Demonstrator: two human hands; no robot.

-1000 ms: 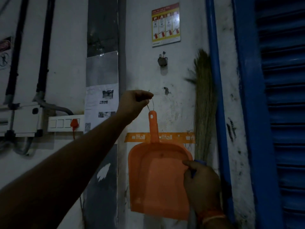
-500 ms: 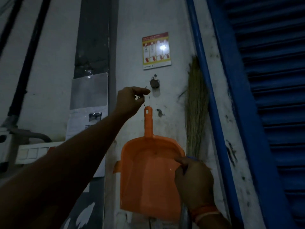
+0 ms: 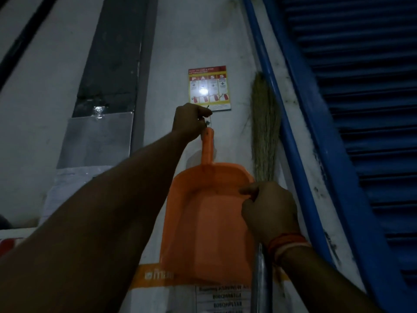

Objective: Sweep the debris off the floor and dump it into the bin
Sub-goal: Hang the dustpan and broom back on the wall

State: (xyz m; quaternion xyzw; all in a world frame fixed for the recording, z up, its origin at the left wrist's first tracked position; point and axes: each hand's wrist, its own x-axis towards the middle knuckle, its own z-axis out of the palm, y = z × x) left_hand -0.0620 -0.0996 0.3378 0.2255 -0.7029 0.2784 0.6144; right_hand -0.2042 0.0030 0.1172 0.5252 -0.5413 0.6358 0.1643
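Dustpan and broom held up against a white wall, both hands busy at a hanging spot.

Beside the ribbed blue metal shutter (image 3: 361, 132) stands the scuffed white plaster wall (image 3: 191, 41), and against it the flat orange plastic dustpan (image 3: 207, 222) hangs upright, handle uppermost, with the pale straw-bristled broom (image 3: 265, 132) just beside it, bristles up. The right hand (image 3: 269, 213) is closed around the broom's shaft beneath the bristles. The left hand (image 3: 189, 123) is pinched shut on the thin wire loop (image 3: 208, 122) at the tip of the dustpan's handle, below the small red-and-white fire-extinguisher poster (image 3: 208, 86). No floor, debris or bin shows, so this looks like handling tools at their storage place; whether fetching or stowing, I cannot tell. Next, the loop needs guiding on or off its hook, which I cannot see.
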